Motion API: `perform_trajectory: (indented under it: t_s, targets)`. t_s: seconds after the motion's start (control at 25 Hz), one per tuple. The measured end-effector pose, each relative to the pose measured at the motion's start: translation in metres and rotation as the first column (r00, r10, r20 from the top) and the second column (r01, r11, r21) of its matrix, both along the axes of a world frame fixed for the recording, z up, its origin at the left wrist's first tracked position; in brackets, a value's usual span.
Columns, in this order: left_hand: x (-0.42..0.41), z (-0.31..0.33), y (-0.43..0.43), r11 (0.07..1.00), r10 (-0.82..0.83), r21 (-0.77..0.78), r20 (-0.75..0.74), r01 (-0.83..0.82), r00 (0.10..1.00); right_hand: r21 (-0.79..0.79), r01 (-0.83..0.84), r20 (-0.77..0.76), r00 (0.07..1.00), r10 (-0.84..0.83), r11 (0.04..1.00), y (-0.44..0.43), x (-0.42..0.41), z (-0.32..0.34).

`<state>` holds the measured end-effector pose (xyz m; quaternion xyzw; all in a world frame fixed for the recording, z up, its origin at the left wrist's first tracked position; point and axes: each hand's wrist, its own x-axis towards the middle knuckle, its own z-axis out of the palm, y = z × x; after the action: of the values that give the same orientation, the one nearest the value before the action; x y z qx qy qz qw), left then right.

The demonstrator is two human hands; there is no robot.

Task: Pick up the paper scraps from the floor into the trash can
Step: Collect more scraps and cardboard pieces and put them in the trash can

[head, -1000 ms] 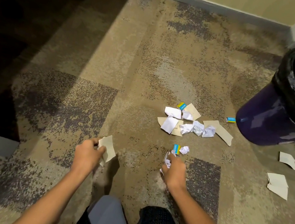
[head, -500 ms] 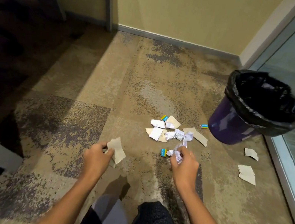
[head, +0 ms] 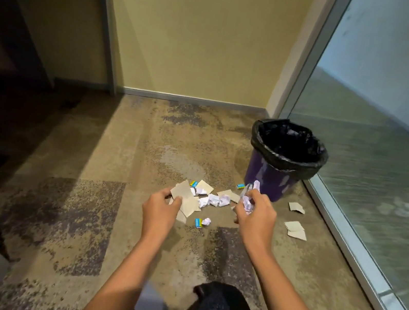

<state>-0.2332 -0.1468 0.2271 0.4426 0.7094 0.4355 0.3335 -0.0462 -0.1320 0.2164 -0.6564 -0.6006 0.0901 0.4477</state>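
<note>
Left hand [head: 160, 211] pinching tan card scrap [head: 183, 196], right hand [head: 255, 217] clutching crumpled paper [head: 248, 204]. A toss might miss the trash can [head: 267, 176] just beyond!

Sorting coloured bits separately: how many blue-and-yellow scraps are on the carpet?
3. Nearest blue scrap beside a crumpled white ball; second blue scrap at the pile's far-left edge; third blue scrap by the trash can's base. Others may be hidden.

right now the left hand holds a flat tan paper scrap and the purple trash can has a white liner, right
No: head view shows a black liner in the purple trash can; the left hand does hold the flat tan paper scrap.
</note>
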Motion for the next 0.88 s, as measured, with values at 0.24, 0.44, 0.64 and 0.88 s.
perform_trajectory:
  t_s: [0.24, 0.44, 0.64, 0.88]
  targets:
    - [0.042, 0.029, 0.005, 0.994, -0.09, 0.058, 0.002, 0.09, 0.996, 0.017, 0.086, -0.053, 0.995, -0.085, 0.996, -0.005, 0.044, 0.02]
    - [0.101, 0.036, 0.022, 0.985, -0.152, 0.075, -0.039, 0.155, 0.988, 0.025, 0.128, -0.11, 0.986, -0.124, 0.992, 0.004, 0.082, 0.029]
    - [0.138, 0.034, 0.033, 0.985, -0.132, 0.105, -0.076, 0.139, 0.988, 0.029, 0.089, -0.196, 0.977, -0.082, 0.996, 0.02, 0.116, 0.011]
    - [0.168, 0.026, 0.081, 0.982, -0.162, 0.091, -0.07, 0.168, 0.984, 0.007, 0.145, -0.279, 0.951, -0.137, 0.989, 0.063, 0.149, -0.004]
